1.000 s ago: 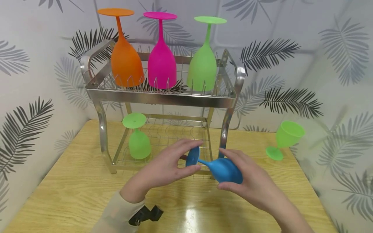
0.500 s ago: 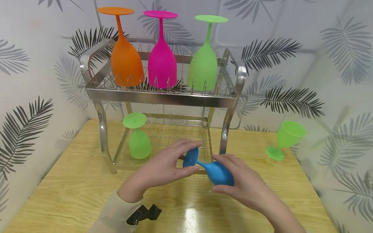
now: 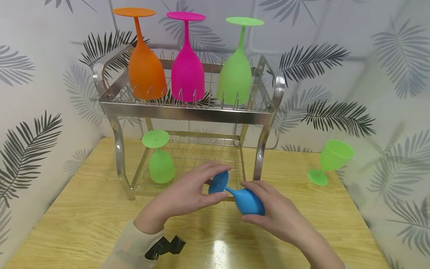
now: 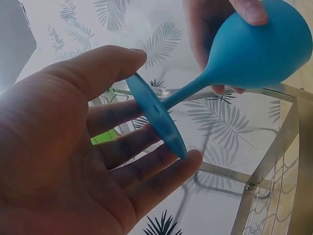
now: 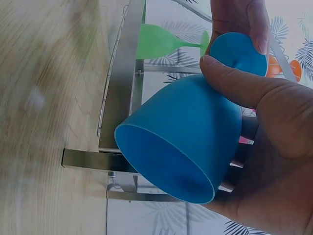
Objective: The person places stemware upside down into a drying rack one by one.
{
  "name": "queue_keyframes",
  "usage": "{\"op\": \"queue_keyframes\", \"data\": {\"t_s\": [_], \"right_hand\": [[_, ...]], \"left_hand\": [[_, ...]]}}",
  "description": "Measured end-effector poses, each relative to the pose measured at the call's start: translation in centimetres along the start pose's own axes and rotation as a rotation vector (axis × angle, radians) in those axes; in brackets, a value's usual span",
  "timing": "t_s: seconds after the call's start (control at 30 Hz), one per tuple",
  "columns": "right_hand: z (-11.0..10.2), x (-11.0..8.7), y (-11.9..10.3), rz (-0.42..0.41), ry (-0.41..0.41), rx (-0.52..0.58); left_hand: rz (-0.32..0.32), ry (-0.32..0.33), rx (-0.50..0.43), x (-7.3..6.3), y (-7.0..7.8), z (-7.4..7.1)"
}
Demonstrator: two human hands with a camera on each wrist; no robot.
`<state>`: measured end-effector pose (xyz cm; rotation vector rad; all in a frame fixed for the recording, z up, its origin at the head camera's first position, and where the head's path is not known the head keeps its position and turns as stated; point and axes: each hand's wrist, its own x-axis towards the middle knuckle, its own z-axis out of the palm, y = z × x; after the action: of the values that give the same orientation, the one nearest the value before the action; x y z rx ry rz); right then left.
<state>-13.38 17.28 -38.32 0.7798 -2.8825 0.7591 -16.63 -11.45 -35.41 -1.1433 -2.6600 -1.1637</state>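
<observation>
A blue plastic goblet (image 3: 249, 202) is held sideways between both hands in front of the rack, foot to the left and bowl to the right. My left hand (image 3: 190, 191) pinches its round foot (image 4: 157, 116); in the left wrist view the thumb is at one edge and the fingers spread behind. With thumb and fingers around the bowl, my right hand (image 3: 276, 208) grips the goblet. The right wrist view looks into the open mouth of the bowl (image 5: 166, 164), and the thumb lies along its outside.
A two-tier metal rack (image 3: 188, 113) bears upside-down orange (image 3: 146, 71), pink (image 3: 187, 76) and green (image 3: 234, 76) goblets on top. On its lower tier stands an upturned small green goblet (image 3: 161, 166). Another green goblet (image 3: 335, 155) stands upright on the wooden table (image 3: 67, 224) at right.
The blue goblet has shifted slightly left and its bowl has dipped a little. My right hand has moved left and down with it; my left hand has barely moved.
</observation>
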Motion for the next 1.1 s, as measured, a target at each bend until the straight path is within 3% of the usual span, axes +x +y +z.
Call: {"op": "queue_keyframes", "data": {"t_s": [0.2, 0.6, 1.1], "right_hand": [[0.5, 0.0, -0.1, -0.003, 0.015, 0.021], [1.3, 0.3, -0.2, 0.028, 0.004, 0.100], [2.6, 1.1, -0.6, 0.100, 0.021, 0.217]], "left_hand": [[0.006, 0.007, 0.012, 0.0, -0.2, 0.0], [-0.025, 0.032, -0.053, -0.5, -0.3, 0.1], [-0.048, 0.172, -0.136, -1.7, -1.1, -0.3]]}}
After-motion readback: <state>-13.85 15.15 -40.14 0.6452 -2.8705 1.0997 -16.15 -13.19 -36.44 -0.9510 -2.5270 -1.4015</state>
